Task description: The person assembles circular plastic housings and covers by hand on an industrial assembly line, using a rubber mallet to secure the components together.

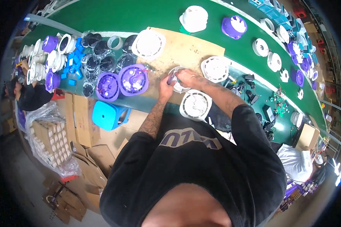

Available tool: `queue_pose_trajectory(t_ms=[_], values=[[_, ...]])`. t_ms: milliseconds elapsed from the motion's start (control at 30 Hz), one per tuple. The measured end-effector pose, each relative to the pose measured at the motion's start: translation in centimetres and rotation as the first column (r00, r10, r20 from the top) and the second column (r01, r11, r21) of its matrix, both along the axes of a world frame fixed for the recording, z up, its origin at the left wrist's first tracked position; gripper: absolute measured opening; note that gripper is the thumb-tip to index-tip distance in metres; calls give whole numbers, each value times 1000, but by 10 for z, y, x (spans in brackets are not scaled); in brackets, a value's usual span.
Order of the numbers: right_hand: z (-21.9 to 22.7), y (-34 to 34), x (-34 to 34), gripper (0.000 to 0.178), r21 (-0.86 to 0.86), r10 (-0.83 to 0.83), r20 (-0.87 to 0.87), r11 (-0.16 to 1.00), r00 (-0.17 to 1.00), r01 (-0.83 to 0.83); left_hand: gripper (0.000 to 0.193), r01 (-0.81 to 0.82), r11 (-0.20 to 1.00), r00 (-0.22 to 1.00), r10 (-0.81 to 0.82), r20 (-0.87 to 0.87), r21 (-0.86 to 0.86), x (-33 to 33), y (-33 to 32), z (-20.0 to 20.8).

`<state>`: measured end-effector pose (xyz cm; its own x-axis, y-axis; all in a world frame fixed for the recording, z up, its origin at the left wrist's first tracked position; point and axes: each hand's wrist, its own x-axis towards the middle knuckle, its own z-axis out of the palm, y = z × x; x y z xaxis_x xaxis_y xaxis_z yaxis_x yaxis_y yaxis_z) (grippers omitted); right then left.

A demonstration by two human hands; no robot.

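At the front of a cardboard sheet (178, 43), both hands are together on a white round plastic housing (181, 89). My left hand (165, 87) grips its near left side, with a small purple-grey piece (171, 78) showing by the fingertips. I cannot tell whether that piece is loose or part of the housing. My right hand (187, 78) reaches over the housing from the right, fingers bent down into it; what they pinch is hidden. Close by are a white slotted housing (195, 105) and a white ring-shaped cover (215, 69).
Two purple round housings (133, 79) lie left of my hands, beside plastic-wrapped black cups (102, 48) and small blue blocks (74, 62). Black adapters and cables (250, 89) lie to the right. Behind runs a green belt (151, 15) carrying white and purple housings. A blue stool (106, 115) stands below.
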<state>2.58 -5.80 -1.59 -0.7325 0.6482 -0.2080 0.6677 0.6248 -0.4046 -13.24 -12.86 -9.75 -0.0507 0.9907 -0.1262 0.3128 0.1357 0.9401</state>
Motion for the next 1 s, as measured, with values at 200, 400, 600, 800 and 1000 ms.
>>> queue_pose_trajectory(t_ms=[200,400,600,800,1000], values=[[11,1,12,30,-226,-46,51,973,998,57,36,-2,1000,995,3,-104,11,16,1,13],[32,15,38,32,-271,-471,-226,871,853,409,30,-99,991,995,99,8,85,22,3,5],[65,-11,173,31,-791,-945,-212,316,249,523,20,-162,987,978,161,-136,3,35,28,72],[107,-22,194,35,-506,-812,-34,517,583,690,22,84,980,989,-59,139,-183,84,81,38],[111,-10,182,36,-494,-699,66,598,713,631,27,396,807,893,-228,389,-437,129,116,64]])
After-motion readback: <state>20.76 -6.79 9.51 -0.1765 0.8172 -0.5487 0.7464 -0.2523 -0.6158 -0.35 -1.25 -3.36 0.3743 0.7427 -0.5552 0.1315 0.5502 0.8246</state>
